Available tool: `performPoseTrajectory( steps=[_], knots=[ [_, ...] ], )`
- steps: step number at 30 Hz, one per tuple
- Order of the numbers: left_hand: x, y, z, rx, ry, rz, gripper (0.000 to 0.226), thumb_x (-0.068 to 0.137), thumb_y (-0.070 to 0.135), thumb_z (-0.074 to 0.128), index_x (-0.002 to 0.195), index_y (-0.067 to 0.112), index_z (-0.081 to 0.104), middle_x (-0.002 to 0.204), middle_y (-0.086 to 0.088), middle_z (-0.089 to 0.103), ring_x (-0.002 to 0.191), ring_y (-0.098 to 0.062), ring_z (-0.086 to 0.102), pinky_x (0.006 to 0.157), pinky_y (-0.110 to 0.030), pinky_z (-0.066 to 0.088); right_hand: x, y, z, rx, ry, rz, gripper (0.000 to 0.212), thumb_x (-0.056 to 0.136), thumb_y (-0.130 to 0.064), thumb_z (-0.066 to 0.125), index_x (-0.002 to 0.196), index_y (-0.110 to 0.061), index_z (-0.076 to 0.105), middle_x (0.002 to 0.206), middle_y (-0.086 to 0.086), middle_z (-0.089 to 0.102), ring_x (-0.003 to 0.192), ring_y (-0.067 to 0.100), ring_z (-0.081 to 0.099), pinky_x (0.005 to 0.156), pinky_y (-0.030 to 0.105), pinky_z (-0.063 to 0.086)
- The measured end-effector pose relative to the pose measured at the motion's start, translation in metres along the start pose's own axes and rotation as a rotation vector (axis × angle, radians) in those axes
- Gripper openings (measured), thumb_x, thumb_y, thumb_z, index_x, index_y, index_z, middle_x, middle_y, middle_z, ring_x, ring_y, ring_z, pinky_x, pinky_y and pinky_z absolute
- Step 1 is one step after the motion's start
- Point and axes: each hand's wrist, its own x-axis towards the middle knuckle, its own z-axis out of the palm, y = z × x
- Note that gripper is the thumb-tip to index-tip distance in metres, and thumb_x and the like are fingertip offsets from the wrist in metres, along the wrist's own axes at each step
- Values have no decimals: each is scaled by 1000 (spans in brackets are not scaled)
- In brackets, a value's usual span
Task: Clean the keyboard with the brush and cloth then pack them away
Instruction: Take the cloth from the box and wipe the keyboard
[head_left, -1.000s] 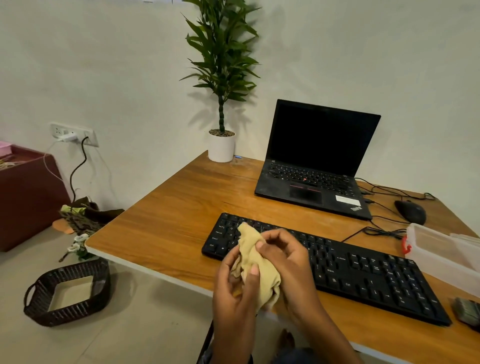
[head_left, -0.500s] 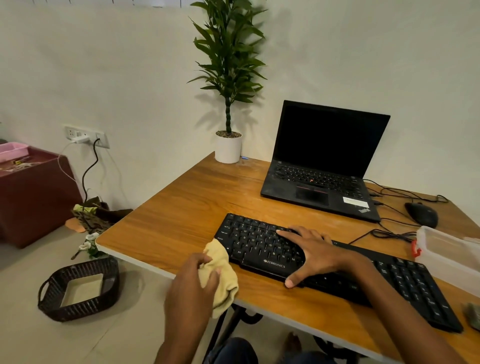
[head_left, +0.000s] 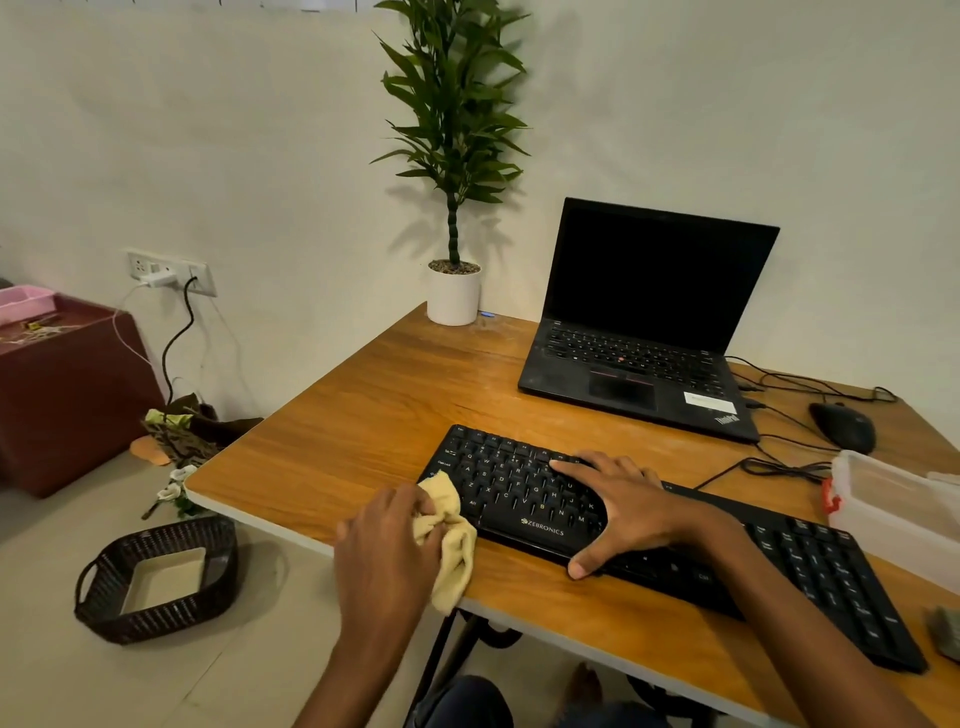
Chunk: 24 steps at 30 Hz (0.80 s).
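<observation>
My left hand (head_left: 387, 545) is closed around a bunched yellow cloth (head_left: 448, 540), fingers curled into the fabric, with the top of the cloth pressed on the near-left corner of the black Zebronics keyboard (head_left: 524, 493) and the loose end hanging over the front edge of the wooden desk (head_left: 337, 441). My right hand (head_left: 615, 506) lies flat and spread on the keyboard, palm down over the letter keys, thumb hooked on the front edge near the space bar, holding nothing, just pinning the board. The keyboard sits diagonally across the near part of the desk, left end near the cloth, right end running toward the lower right. The brush (head_left: 946, 631) is only partly in frame at the right edge, lying on the desk just beside the keyboard's right end; bristles look grey-green, blurred. A clear plastic box (head_left: 893, 512) with a red latch sits on the desk behind the keyboard's right half, open side up as far as I can tell. Behind that, a black mouse (head_left: 844, 427) and tangled cables (head_left: 779, 467). An open black ThinkPad laptop (head_left: 649, 332), screen dark, stands at the back of the desk, and a potted plant (head_left: 453, 291) in a white pot sits at the back-left corner against the wall. On the floor to the left is a dark woven basket (head_left: 104, 597).
</observation>
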Motion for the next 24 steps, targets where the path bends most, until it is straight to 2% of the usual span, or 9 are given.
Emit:
performPoseTrajectory(
  steps=[3,8,11,14,17,19,24],
  knots=[
    [-5,7,9,4,-20,177,43,51,17,90,75,26,55,76,11,54,64,-12,53,64,-28,33,-1,-2,-1,-11,0,-5,115,57,-65,74,144,-46,1,155,-9,-7,141,25,-2,112,48,3],
    [14,-31,-7,-20,23,13,36,63,14,84,79,25,54,82,9,56,69,-17,54,68,-32,35,0,-2,-2,-11,-7,-5,116,56,-65,74,145,-46,1,155,-10,-6,141,25,-2,112,47,3],
    [13,-22,-6,-57,-65,166,44,60,16,86,80,32,51,80,12,55,67,-13,54,61,-30,40,2,-4,-3,-33,-10,-11,116,58,-65,74,145,-45,1,154,-10,-6,140,25,1,112,46,5],
    [5,-6,3,-85,-118,241,46,61,20,85,80,37,46,80,18,52,70,-7,53,64,-26,38,2,-2,-3,-35,-9,-6,116,57,-65,74,144,-45,0,154,-10,-6,140,24,1,112,47,5],
    [11,-10,-2,-137,-114,103,34,67,24,81,76,33,49,80,21,51,76,-6,53,72,-31,38,1,-1,-3,-31,-10,-3,116,57,-65,74,144,-46,0,154,-11,-6,140,24,0,112,46,5],
    [15,-14,-9,-143,-109,2,28,71,28,78,75,30,51,80,24,48,78,-7,51,72,-33,41,0,-1,-3,-29,-10,-4,116,57,-65,74,144,-46,0,154,-11,-6,141,24,0,112,47,5],
    [15,-9,-11,-147,-71,-171,23,74,30,75,78,25,53,77,21,46,77,-8,46,75,-35,42,-2,-2,-4,-24,-1,-3,117,58,-63,75,144,-46,-1,154,-10,-4,140,24,2,112,47,7]
  ],
)
